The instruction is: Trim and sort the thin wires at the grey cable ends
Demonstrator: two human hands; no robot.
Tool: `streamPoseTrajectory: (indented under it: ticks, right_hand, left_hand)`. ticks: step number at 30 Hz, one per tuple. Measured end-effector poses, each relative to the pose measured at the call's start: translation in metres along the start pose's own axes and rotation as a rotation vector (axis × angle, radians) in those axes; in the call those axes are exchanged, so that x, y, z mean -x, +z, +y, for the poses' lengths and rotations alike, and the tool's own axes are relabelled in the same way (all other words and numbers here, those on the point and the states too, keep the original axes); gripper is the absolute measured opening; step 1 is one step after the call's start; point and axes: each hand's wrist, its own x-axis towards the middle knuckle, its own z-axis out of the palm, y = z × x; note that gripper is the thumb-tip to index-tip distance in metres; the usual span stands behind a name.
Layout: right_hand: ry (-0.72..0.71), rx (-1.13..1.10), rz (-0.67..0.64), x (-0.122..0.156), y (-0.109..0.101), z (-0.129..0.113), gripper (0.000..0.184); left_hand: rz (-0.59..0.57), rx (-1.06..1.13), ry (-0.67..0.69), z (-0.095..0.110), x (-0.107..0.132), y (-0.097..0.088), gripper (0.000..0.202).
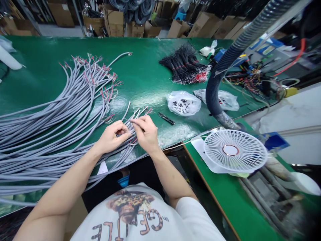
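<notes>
A big sheaf of grey cables (50,113) fans across the green table (145,73), their stripped ends showing red and white wires. My left hand (111,137) is closed around a small bunch of these cable ends (136,115) near the table's front edge. My right hand (146,132) pinches thin wires at the tip of one cable in that bunch, fingers pressed together. Both hands touch the same bunch, close to each other.
Small black pliers (166,118) lie just right of my hands. Two plastic bags of parts (184,103) sit beyond. A pile of black wires (187,65) lies farther back. A corrugated hose (220,77) hangs at right above a white fan (234,151). Cardboard boxes (115,20) line the rear.
</notes>
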Motion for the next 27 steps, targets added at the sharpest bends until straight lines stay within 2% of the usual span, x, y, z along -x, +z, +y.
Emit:
streamPoseTrajectory:
  ticks: [5, 7, 11, 14, 17, 21, 24, 27]
  right_hand:
    - [-0.147, 0.179, -0.167, -0.006, -0.01, -0.006, 0.028]
    - [-0.171, 0.273, -0.216, -0.009, -0.013, -0.007, 0.029]
    - [-0.177, 0.409, -0.297, -0.01, -0.014, -0.008, 0.032]
    - [-0.127, 0.378, -0.299, -0.009, -0.009, -0.006, 0.034]
    - [0.025, 0.15, -0.19, -0.011, -0.004, 0.003, 0.031]
    - [0.367, -0.337, -0.071, -0.02, -0.005, 0.015, 0.022]
    - [0.603, -0.699, -0.047, -0.025, -0.013, 0.018, 0.025]
    - [0.726, -0.954, -0.135, -0.025, -0.018, 0.018, 0.035]
  left_hand:
    - [0.074, 0.095, 0.006, 0.003, 0.004, 0.003, 0.008]
    - [0.09, 0.187, -0.062, 0.002, 0.005, 0.004, 0.01]
    - [0.075, 0.393, -0.233, 0.001, 0.003, 0.005, 0.02]
    - [0.067, 0.46, -0.245, 0.001, 0.002, 0.006, 0.02]
    - [0.082, 0.498, -0.21, 0.0, 0.002, 0.004, 0.018]
    - [0.12, 0.646, -0.231, -0.006, 0.0, 0.0, 0.017]
    - [0.195, 0.79, -0.266, -0.009, -0.002, -0.004, 0.016]
    - [0.227, 0.877, -0.269, -0.008, -0.005, -0.008, 0.014]
